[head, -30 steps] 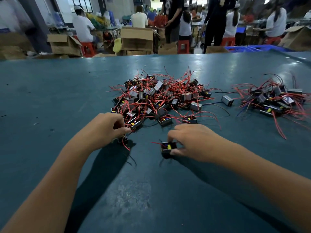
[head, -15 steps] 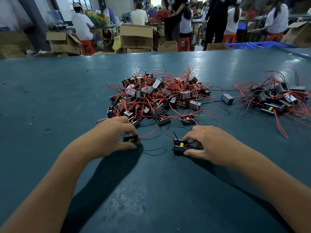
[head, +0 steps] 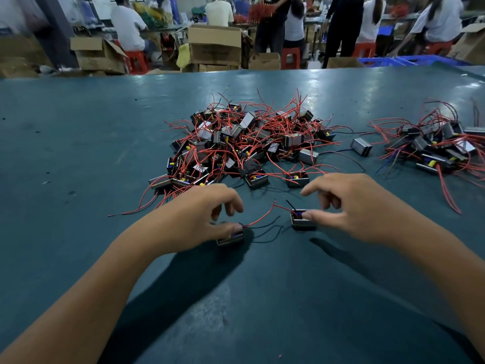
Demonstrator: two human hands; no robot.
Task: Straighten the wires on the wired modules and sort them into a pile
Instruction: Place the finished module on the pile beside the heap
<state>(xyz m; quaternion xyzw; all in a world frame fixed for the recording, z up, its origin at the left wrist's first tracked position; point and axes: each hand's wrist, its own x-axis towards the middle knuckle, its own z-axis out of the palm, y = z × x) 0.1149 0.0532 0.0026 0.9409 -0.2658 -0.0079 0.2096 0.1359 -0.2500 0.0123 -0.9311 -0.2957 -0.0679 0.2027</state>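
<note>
Two small black wired modules lie on the teal table [head: 78, 153] in front of me. My left hand [head: 194, 216] rests its thumb on the left module [head: 231, 238], fingers lifted and loosely curled above it. A red wire [head: 258, 219] and a black wire run right from this module. My right hand [head: 351, 206] touches the right module [head: 301, 223] with its thumb tip, the other fingers spread and raised. Short red and black wires stick up from that module. Behind the hands sits a large tangled heap of modules [head: 249, 143] with red wires.
A second, smaller pile of modules [head: 433, 148] lies at the right, with one lone module [head: 361, 146] between the piles. Loose red wires trail left of the heap. Beyond the table's far edge are cardboard boxes [head: 215, 46], red stools and several people.
Both hands have drawn a module each out of the heap toward me and set them down. The fingers of both hands have lifted, leaving only the thumbs on the modules.
</note>
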